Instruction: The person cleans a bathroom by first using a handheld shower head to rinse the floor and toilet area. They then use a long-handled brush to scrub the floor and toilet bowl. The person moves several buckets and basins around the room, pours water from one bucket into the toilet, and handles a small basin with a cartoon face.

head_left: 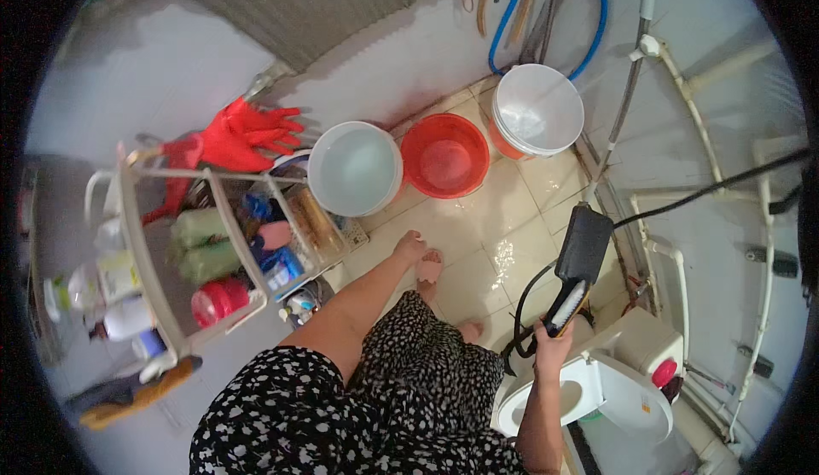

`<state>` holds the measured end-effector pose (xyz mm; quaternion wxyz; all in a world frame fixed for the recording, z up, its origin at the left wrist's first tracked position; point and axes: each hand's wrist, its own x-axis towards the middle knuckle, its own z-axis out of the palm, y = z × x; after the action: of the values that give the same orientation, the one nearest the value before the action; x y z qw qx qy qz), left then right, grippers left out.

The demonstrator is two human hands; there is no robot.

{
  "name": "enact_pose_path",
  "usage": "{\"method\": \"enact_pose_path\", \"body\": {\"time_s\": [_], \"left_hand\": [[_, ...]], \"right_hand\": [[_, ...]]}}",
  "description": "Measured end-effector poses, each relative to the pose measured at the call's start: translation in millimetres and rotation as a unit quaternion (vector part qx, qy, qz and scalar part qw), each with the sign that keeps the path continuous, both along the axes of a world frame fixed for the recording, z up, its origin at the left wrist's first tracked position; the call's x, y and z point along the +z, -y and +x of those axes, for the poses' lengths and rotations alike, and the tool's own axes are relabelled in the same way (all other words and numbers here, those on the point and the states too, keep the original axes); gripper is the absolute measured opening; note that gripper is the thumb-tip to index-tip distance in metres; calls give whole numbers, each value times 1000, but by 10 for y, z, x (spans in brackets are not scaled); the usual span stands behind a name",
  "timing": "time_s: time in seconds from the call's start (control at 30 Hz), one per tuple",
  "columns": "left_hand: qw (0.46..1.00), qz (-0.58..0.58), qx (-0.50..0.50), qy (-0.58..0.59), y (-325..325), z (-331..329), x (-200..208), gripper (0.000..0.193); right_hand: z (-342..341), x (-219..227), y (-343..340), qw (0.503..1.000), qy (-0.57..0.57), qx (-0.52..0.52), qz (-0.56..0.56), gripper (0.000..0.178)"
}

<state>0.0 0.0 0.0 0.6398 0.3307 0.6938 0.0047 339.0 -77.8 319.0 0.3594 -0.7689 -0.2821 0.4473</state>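
My right hand (553, 343) is closed on a brush (567, 303) with white bristles and a dark handle edged in orange-yellow, held over the floor near the toilet (559, 402). Close beyond the brush is a flat black piece (585, 240) at the lower end of a long pole (630, 91); whether the two touch I cannot tell. My left hand (411, 246) hangs with its fingers curled in, nothing visible in it, above my pink slipper (430, 263). Ahead of it stand a white bucket (354, 168) of water and a red bucket (445, 156).
A white bucket (537, 112) sits in an orange one by the far wall, under a blue hose (602, 5). Left is a rack (141, 253) of bottles and packets, with red rubber gloves (243, 134) hanging on it. Black cables (708, 189) run at the right. Floor tiles (461, 227) look wet.
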Motion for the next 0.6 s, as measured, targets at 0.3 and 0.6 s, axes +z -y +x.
{"method": "enact_pose_path", "body": {"time_s": [0.3, 0.6], "left_hand": [[869, 260, -283, -310, -1343, 316, -493, 57], [781, 170, -505, -326, -1865, 495, -1264, 34]], "right_hand": [[-71, -1272, -942, 1000, -6, -22, -2, 25], [340, -1778, -919, 996, 10, -12, -91, 24]]}}
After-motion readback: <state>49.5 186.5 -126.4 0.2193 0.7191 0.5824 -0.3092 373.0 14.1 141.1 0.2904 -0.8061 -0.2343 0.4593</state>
